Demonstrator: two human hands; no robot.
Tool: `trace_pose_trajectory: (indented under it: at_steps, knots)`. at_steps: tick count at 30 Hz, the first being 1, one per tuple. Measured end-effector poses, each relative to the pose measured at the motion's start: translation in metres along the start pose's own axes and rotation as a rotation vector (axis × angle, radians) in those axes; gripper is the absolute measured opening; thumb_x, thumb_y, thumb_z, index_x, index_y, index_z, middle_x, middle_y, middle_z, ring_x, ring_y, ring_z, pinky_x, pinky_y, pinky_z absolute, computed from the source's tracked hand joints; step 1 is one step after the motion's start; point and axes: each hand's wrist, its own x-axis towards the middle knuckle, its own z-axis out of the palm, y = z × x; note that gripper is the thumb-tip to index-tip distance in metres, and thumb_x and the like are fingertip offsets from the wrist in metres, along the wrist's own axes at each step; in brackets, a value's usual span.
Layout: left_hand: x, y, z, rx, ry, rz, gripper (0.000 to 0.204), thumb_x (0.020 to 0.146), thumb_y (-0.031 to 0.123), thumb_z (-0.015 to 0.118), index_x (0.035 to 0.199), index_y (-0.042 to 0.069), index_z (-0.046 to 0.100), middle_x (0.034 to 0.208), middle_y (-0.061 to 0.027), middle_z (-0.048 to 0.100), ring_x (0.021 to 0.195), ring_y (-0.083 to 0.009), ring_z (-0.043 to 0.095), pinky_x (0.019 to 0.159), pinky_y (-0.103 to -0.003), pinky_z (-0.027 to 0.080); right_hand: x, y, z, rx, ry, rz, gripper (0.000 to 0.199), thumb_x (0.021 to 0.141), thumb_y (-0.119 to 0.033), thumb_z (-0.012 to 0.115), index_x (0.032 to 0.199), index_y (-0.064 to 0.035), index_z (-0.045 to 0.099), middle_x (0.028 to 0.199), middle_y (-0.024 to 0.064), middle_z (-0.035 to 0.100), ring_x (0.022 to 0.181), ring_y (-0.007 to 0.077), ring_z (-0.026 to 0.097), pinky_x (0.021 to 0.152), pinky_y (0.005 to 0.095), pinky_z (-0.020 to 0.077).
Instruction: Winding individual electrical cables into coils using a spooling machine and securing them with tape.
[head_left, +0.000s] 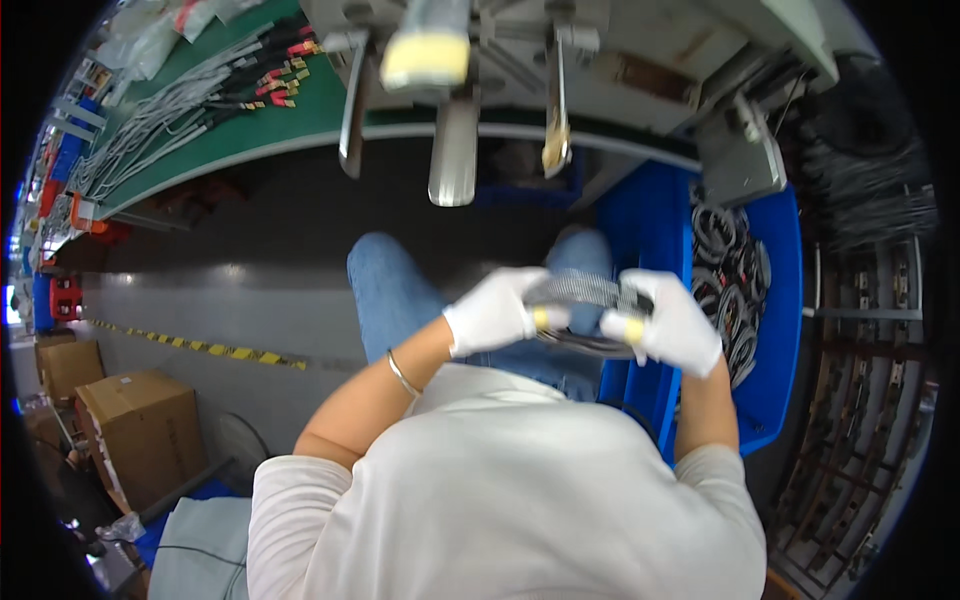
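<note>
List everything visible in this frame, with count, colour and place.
Coiled grey-black cable bundle: one, held between both hands above the lap.
Blue plastic bin: one, at the person's right, holding more black cable coils.
Green-topped workbench: one, upper left, with grey cables with red and black ends laid across it.
Grey metal machine frame: one, top centre.
Brown cardboard boxes: at least two, lower left on the floor.
Yellow-black floor tape: one strip, left.
Left hand: white glove, fingers on the bundle.
Right hand: white glove, fingers on the bundle.
</note>
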Motion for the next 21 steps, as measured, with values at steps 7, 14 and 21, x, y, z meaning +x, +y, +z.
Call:
trace_pose_trajectory:
  at_steps: [7,14,21]
  knots:
    - [-0.052,-0.013,-0.043,1.103,0.137,-0.133,0.045,0.085,0.034,0.059,0.123,0.011,0.057,0.116,-0.0162,0.061,0.106,-0.0341,0.059,0.091,-0.041,0.047,-0.090,0.014,-0.065,-0.637,0.870,-0.048,0.018,0.078,-0.011,0.068,0.080,-0.0002,0.054,0.069,0.0127,0.056,0.064,0.0237,0.057,0.063,0.0371,0.0451]
    - [-0.105,-0.047,-0.047,1.035,0.219,-0.348,0.035,0.084,0.033,0.056,0.106,0.007,0.065,0.101,-0.0163,0.067,0.097,-0.0342,0.063,0.084,-0.041,0.049,-0.048,0.072,-0.040,-0.501,0.736,-0.201,0.026,0.078,-0.008,0.066,0.104,-0.0043,0.066,0.091,0.0126,0.065,0.091,0.0270,0.063,0.085,0.0341,0.0494]
    - [-0.112,-0.075,-0.050,0.652,0.211,-0.323,0.021,0.086,0.019,0.059,0.104,0.012,0.067,0.096,-0.0108,0.067,0.089,-0.0196,0.062,0.079,-0.035,0.046,0.036,0.123,0.027,-0.153,-0.187,-0.110,0.020,0.084,-0.014,0.066,0.098,0.0003,0.065,0.081,0.0089,0.066,0.083,0.0216,0.065,0.076,0.0313,0.0505]
